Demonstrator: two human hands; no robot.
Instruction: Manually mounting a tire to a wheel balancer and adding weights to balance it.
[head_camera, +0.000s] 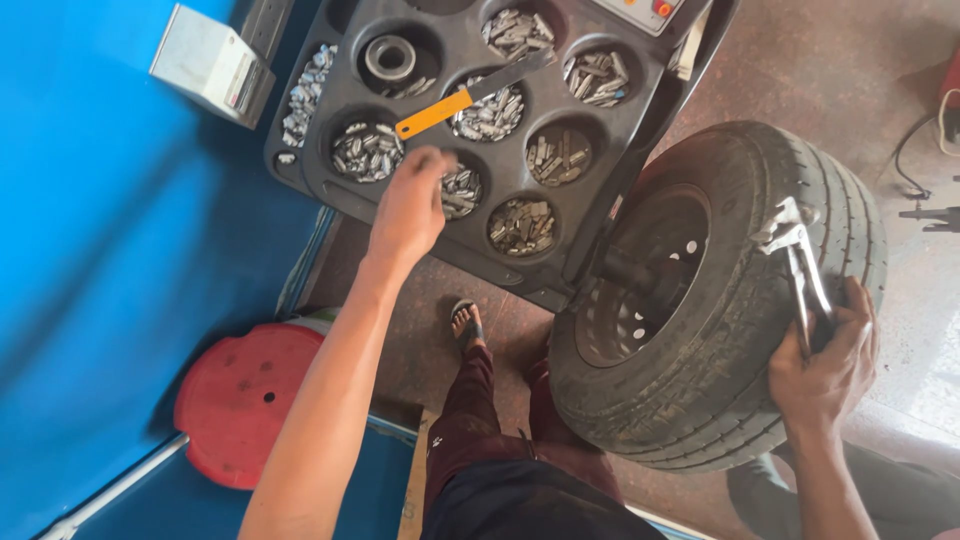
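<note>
I take the black weight tray (590, 215) as my landmark. Left of it, a red disc (245, 400) lies low against the blue wall (90, 250), well apart from the tray's rim. My left hand (410, 205) hovers over the tray's near-left cups, fingers curled onto the small metal wheel weights (462, 190); whether it grips one I cannot tell. An orange-handled scraper (470, 95) lies across the cups beyond. Right of the tray, the tyre (720, 300) nearly meets its edge. My right hand (825, 365) is closed around weight pliers (800, 265) on the tread.
</note>
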